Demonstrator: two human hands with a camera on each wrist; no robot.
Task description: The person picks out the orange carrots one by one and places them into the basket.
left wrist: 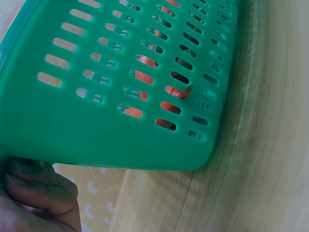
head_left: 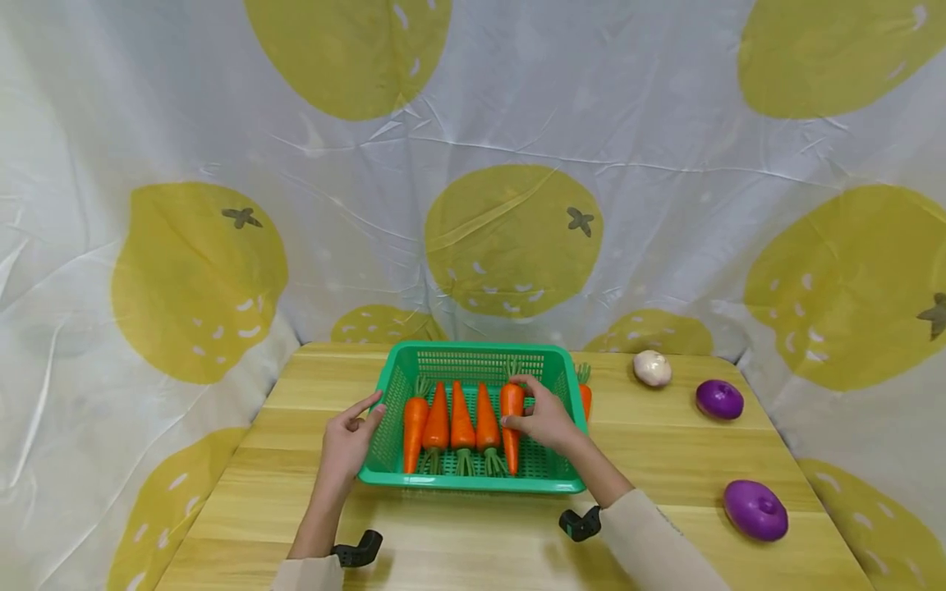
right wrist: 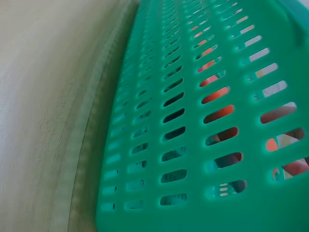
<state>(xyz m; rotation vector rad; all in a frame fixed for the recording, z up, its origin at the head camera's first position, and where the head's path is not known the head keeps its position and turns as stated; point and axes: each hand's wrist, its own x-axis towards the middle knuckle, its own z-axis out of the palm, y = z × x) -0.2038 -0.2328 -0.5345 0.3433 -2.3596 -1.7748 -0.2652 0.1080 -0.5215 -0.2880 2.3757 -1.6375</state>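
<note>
A green plastic basket point(head_left: 473, 483) with slotted walls stands on the wooden table. Several orange carrots point(head_left: 461, 419) lie in a row inside it, some with their green tops toward me, others with tops away. My right hand point(head_left: 545, 417) reaches over the right side and grips the rightmost carrot point(head_left: 512, 402) between thumb and fingers, its tip pointing toward me. At the left rim, my left hand point(head_left: 347, 439) holds the basket with thumb and index finger. The left wrist view shows its curled fingers point(left wrist: 43, 191) at the basket's edge. In the right wrist view the basket wall point(right wrist: 193, 121) mostly hides the right hand.
Another carrot point(head_left: 585, 398) lies just outside the basket's right wall, partly hidden. Farther right are a whitish round vegetable point(head_left: 652, 368) and two purple onions, one toward the back point(head_left: 720, 400) and one nearer point(head_left: 755, 510). A lemon-print cloth point(head_left: 355, 222) hangs behind the table point(head_left: 281, 476).
</note>
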